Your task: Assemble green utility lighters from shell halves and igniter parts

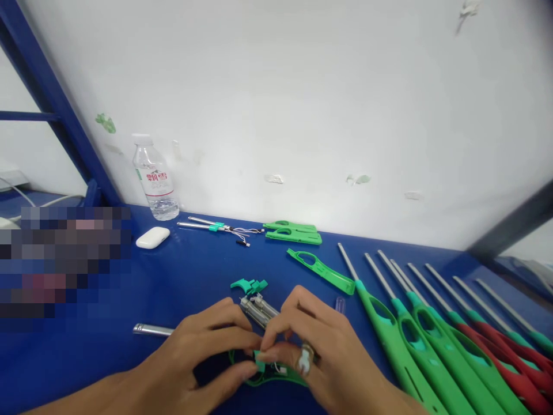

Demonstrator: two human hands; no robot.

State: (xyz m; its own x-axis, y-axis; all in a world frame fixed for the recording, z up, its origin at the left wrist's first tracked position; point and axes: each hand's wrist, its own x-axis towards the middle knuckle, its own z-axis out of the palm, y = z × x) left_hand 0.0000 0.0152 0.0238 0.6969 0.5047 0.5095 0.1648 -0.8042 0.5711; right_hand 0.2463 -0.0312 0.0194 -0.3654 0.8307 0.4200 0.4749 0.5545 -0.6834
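Low in the middle of the view, both hands meet over an open green lighter shell (285, 378) with a small teal trigger (259, 362) and a white wire end inside. My left hand (203, 351) is closed about the shell's left part, its thumb and index finger beside the trigger. My right hand (315, 351), wearing a ring, pinches at the trigger; the fingertips partly cover it. A metal lighter tube (153, 329) pokes out left from beneath my left hand. Just beyond the fingers lie clear fuel tanks (258, 310) and loose teal triggers (249, 285).
Assembled green lighters (406, 351) and red lighters (510, 351) line the right side. Farther back are green shell halves (322, 270), metal tubes with wires (203, 226), a white earphone case (152, 237) and a water bottle (155, 178). A white wall (302, 104) rises behind the blue table (181, 276).
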